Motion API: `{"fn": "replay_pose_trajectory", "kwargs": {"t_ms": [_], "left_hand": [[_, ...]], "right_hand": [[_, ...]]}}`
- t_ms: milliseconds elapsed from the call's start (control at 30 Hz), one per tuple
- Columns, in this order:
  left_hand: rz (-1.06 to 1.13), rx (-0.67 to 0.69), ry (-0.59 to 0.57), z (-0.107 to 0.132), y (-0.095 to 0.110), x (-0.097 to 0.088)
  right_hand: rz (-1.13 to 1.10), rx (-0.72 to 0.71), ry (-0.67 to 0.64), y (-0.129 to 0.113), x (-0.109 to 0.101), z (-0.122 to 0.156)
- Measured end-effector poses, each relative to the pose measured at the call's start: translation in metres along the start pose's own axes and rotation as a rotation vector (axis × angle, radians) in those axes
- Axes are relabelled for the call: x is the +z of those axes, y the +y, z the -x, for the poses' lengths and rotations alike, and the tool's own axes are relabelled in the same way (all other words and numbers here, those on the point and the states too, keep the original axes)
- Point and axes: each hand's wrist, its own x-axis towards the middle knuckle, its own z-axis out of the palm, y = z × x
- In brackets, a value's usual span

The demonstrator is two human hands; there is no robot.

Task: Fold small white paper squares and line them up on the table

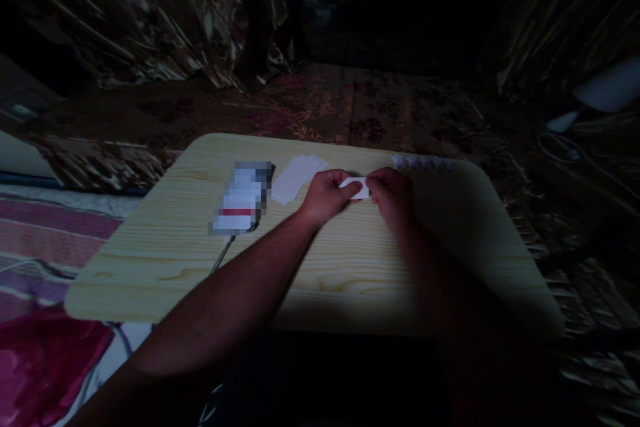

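A: Where do we have the small white paper point(350, 182)?

B: Between our two hands, above the far half of the worktop point(345, 280), a little right of its middle.

A: How is our left hand point(323, 199) set?

B: It pinches the paper, thumb laid across the face and fingers largely hidden behind.

A: And our right hand point(396, 195)?

B: Curled in, we see, with thumb and forefinger gripping the right end of the same paper. We cannot tell from here whether the paper has a fold in it.

A: What do we have about them?

B: Just left of our left hand, a fanned stack of white sheets point(295, 179) lies flat. Left of that we see a pixelated object point(240, 200), too masked for us to name, with a pale cable point(221, 255) running from its near end.

A: And to the right?

B: Beyond our right hand, along the far edge, a row of small white pieces point(424, 163); it is too dim for us to make out their shape.
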Motion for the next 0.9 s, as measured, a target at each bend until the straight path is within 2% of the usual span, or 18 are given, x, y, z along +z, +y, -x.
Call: {"fn": "replay_pose_trajectory", "kwargs": {"t_ms": [367, 733, 900], "left_hand": [[-0.022, -0.022, -0.036, 0.0018, 0.0045, -0.0010], [-0.014, -0.046, 0.022, 0.0012, 0.0018, -0.0001], [-0.072, -0.040, -0.018, -0.0007, -0.0022, -0.0032]], "right_hand": [[0.064, -0.049, -0.017, 0.0047, -0.0008, -0.0008], [0.088, -0.061, -0.058, 0.0093, 0.0016, -0.0029], [0.073, -0.051, -0.072, 0.0086, 0.0005, -0.0025]]}}
